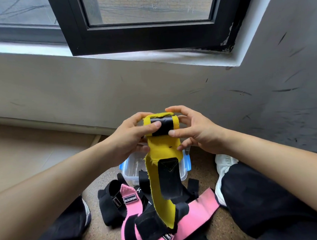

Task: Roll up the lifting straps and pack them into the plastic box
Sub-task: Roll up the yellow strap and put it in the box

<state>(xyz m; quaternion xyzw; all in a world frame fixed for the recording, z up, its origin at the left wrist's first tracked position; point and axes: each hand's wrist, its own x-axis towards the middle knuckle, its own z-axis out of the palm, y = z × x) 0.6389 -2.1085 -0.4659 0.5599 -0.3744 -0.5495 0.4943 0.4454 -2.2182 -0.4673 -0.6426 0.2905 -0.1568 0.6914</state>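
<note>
I see both hands raised over the floor, gripping the rolled top of the yellow strap (164,152). My left hand (131,138) and right hand (194,131) clamp it from either side, thumbs pressed on its black band, fingers behind. The loose tail hangs near, over the plastic box (183,173) and the pink strap (198,210).

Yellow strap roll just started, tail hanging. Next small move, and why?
Probably keep turning the roll to wind in more strap. Both the left hand and right hand pinch only a short rolled end of the yellow strap; most of it hangs loose over the plastic box.
</note>
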